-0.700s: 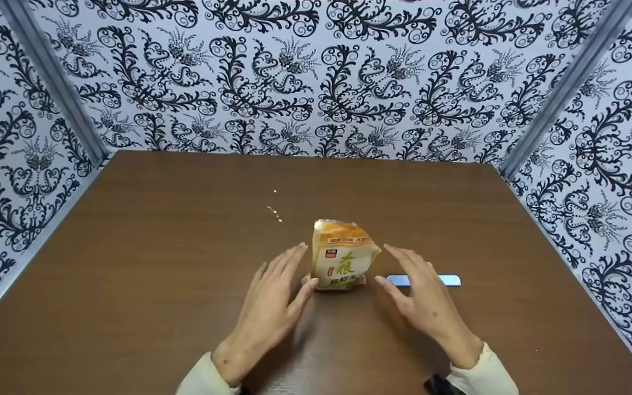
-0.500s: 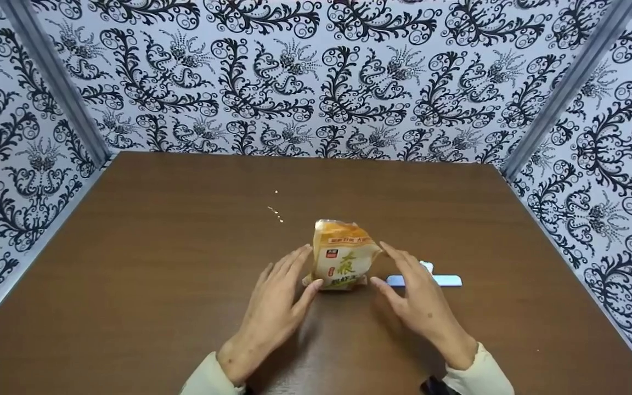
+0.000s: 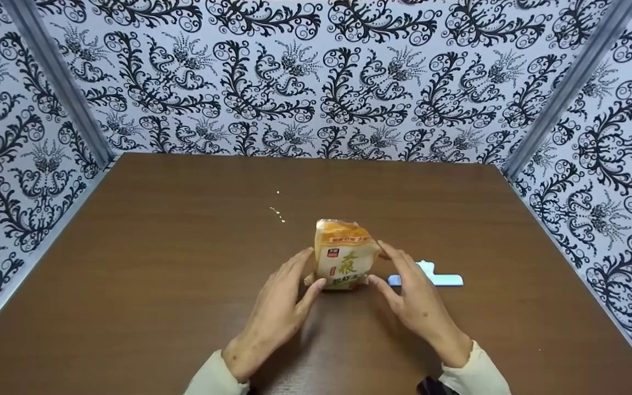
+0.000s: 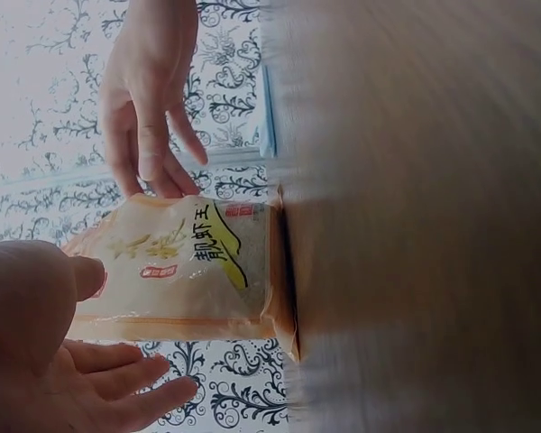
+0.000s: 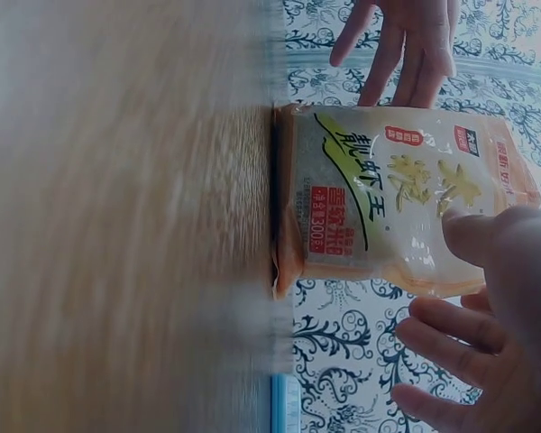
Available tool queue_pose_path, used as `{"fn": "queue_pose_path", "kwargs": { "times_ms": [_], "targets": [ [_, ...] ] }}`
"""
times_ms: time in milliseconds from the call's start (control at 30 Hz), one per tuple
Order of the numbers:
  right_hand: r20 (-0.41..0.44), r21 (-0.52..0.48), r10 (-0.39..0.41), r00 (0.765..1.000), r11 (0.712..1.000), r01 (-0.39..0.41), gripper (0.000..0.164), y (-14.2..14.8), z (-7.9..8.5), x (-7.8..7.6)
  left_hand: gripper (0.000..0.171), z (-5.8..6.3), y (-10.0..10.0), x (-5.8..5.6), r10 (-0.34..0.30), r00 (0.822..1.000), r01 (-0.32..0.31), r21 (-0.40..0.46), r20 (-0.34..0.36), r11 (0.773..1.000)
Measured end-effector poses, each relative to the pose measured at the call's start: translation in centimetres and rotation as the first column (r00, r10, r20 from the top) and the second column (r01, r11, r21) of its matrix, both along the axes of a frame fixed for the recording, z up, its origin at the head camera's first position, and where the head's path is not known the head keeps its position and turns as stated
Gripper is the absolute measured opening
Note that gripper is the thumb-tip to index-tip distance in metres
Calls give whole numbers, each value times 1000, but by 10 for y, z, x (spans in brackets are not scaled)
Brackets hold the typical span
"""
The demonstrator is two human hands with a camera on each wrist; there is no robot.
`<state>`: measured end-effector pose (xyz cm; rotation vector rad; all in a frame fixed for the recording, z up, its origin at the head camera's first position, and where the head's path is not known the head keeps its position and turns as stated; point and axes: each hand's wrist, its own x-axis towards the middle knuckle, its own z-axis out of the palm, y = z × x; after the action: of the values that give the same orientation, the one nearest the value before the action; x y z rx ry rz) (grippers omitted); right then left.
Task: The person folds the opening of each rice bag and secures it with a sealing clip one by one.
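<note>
Upright printed packet [image 3: 347,264] on bench [image 3: 157,247], between two hands

Packet: one, soft-sided, glossy, standing on its base near the middle of the bench. Orange upper band, cream body, gold and black characters, small red labels, green swoosh low on the front; a red panel reading "300" shows in the right wrist view. Top corner on the person's right slants down.

Left hand [image 3: 275,307]: at the packet's left side, fingers extended and loosely bent, thumb in front of the lower corner. Not clamped; whether it touches cannot be told.

Right hand [image 3: 419,304]: at the opposite side, similar pose, fingertips at the packet's edge, thumb by the lower corner. Not clamped; contact uncertain. The hands stand apart, the packet between them.

Light-blue bar [image 3: 449,280]: one, with paler lobed part, lying flat on the bench to the right, partly behind the right hand.

Pale specks [image 3: 282,221]: several, beyond the packet, to its left.

Sleeves [image 3: 217,376]: pair, cream.

Walls [image 3: 272,71]: white, black scroll pattern.
</note>
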<state>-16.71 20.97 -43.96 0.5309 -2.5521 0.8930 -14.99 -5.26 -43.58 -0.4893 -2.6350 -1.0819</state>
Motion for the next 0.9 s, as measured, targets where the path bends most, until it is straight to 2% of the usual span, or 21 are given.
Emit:
{"fn": "queue_pose_path", "kwargs": {
  "times_ms": [200, 467, 667, 900],
  "targets": [
    [-78, -5, 2, 997, 1000, -3, 57, -1, 1, -4, 62, -1, 2, -1, 9, 1000, -10, 30, 17, 1000],
    [-187, -21, -34, 982, 999, 30, 41, -6, 1, -10, 58, -4, 6, -1, -57, 998, 55, 103, 11, 993],
    [-233, -41, -56, 971, 998, 47, 33, -10, 2, -15, 55, -5, 7, -1, -83, 997, 83, 150, -3, 985],
    [-255, -61, -81, 964, 996, 68, 17, -15, 5, -18, 58, -5, 8, -1, -88, 996, 87, 163, -1, 983]
  ]
}}
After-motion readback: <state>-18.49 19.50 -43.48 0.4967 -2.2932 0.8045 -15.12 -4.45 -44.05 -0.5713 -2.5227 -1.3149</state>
